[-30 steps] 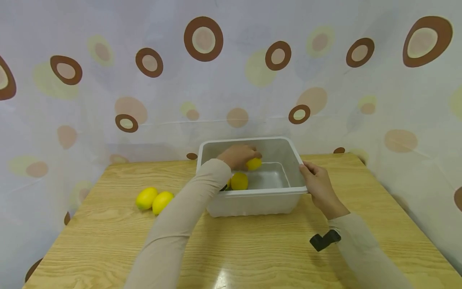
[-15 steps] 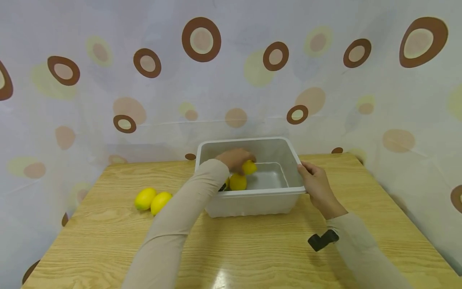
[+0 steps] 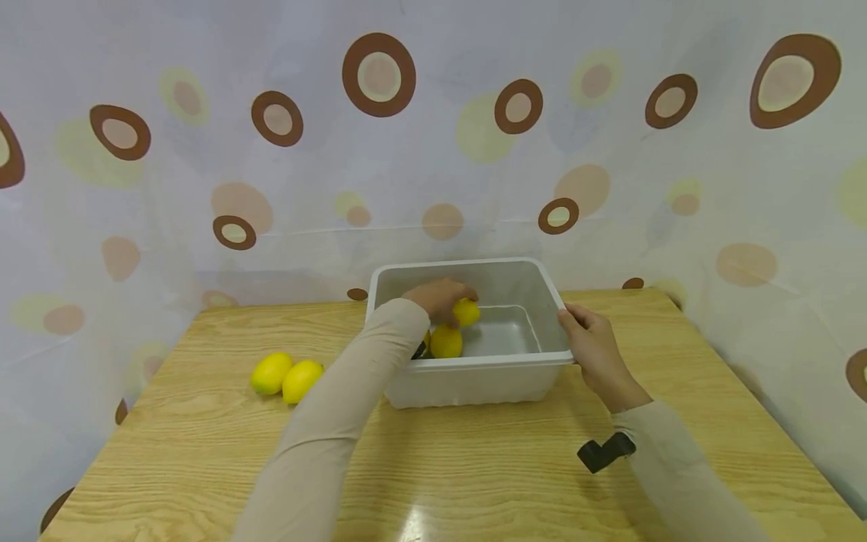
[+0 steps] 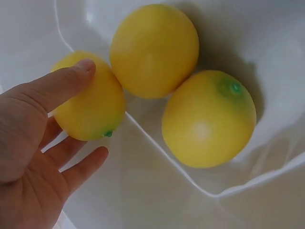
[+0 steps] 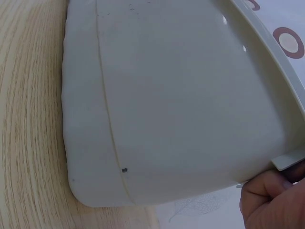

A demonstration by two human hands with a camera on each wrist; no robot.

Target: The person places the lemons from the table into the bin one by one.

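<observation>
Inside a light grey plastic bin (image 3: 474,384), my left hand (image 3: 440,299) holds a yellow lemon (image 3: 466,312). In the left wrist view the thumb of the left hand (image 4: 33,129) lies over that lemon (image 4: 90,102), with fingers behind it. Two more lemons sit beside it on the bin floor, one lemon (image 4: 155,50) touching the held one and another lemon (image 4: 209,119) with a green tip. My right hand (image 3: 599,350) grips the bin's right rim, thumb on top. From the right wrist camera, the right hand (image 5: 274,198) shows at the rim's corner by the bin's outer wall (image 5: 181,105).
Two lemons lie together on the wooden table (image 3: 203,452), left of the bin: one lemon (image 3: 272,373) and another lemon (image 3: 302,382) close to my left sleeve. A patterned curtain (image 3: 433,150) hangs right behind the bin and the table's back edge.
My left hand has shifted slightly left and down with the lemon, now close against the others in the bin. My right hand keeps its grip on the rim.
</observation>
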